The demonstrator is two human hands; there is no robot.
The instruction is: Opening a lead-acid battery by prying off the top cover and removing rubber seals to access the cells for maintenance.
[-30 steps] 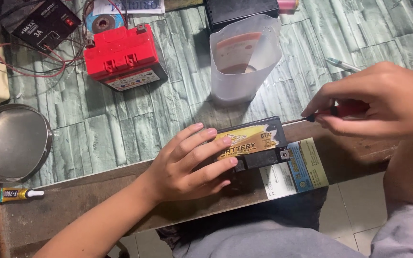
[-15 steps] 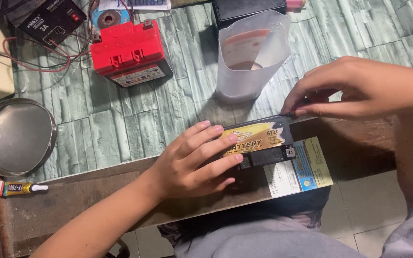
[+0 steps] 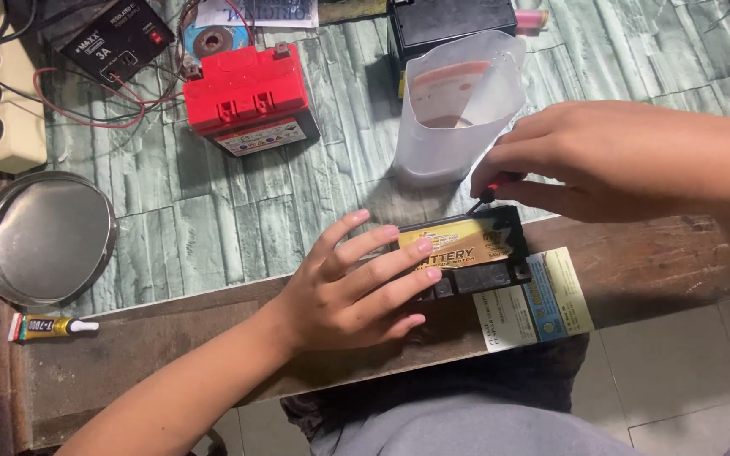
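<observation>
Left hand lies flat, fingers spread, steadying the black battery; right hand pinches a small tool onto its top edge.

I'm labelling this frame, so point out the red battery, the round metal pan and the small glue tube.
red battery (image 3: 247,91), head view, on its red top.
round metal pan (image 3: 44,238), head view, on its bare floor.
glue tube (image 3: 44,327), head view, on its yellow body.

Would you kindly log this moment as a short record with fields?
left hand: flat on the black battery, fingers spread
right hand: grips a dark-handled tool, tip at the battery's top edge
behind battery: translucent jug with reddish residue
far left: red battery, round metal pan, glue tube
surface: green tiled bench, wooden edge
</observation>
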